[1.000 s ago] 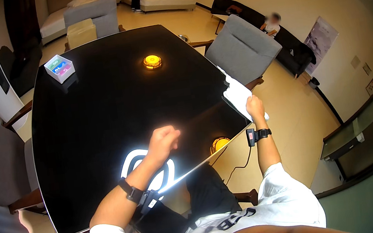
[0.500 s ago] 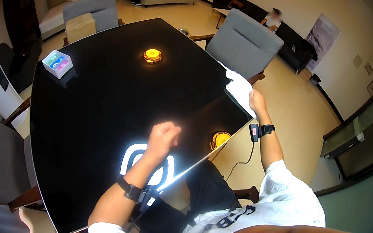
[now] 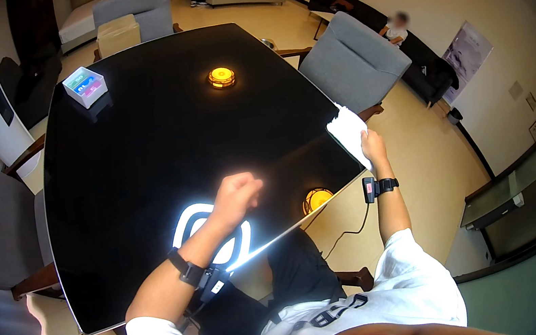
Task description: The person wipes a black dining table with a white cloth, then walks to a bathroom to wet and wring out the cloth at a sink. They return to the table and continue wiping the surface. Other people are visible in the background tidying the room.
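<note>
My right hand (image 3: 373,146) is closed on a white cloth (image 3: 348,127) at the right edge of the glossy black table (image 3: 160,134). The cloth lies bunched against the tabletop, its far end ragged. Above the near part of the table, my left hand (image 3: 238,196) is curled into a loose fist, with nothing showing in it. A bright ring-shaped light reflection sits on the glass under my left forearm. Both wrists wear black straps with small dark devices; a cable trails from the right one.
A white box with coloured labels (image 3: 85,87) stands at the table's far left corner. Grey chairs (image 3: 355,63) surround the table. Ceiling lamps reflect orange in the glass. A person (image 3: 395,29) sits on a dark sofa at the far right; another stands by a bed at the back.
My right hand has shifted slightly right with the cloth, and the cloth's far end has drawn nearer along the table edge. My left fist has hardly moved.
</note>
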The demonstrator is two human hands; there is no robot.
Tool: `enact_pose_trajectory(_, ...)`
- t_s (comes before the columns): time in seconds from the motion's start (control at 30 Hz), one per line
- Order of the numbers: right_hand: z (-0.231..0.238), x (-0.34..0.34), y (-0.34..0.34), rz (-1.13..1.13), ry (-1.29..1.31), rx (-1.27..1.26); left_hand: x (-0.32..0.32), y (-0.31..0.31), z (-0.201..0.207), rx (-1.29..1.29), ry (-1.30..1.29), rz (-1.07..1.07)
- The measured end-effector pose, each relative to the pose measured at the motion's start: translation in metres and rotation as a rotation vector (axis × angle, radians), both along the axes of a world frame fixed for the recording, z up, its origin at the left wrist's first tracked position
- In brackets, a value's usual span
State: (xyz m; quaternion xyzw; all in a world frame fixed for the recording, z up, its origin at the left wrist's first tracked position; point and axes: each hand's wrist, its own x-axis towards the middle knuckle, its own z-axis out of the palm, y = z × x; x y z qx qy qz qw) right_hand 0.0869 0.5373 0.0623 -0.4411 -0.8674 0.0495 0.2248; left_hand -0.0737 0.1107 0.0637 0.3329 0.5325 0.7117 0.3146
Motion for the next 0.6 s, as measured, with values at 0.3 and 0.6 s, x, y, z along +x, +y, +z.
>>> enact_pose_trajectory(0.3, 0.004, -0.004, -0.012, -0.087, -0.046, 0.002, -0.005, -0.003, -0.003, -0.039, 0.037, -0.023)
enact_pose_trajectory(0.6, -0.007, 0.006, -0.018, 0.177, -0.162, 0.082, -0.005, 0.0, -0.001, -0.048, 0.05, -0.011)
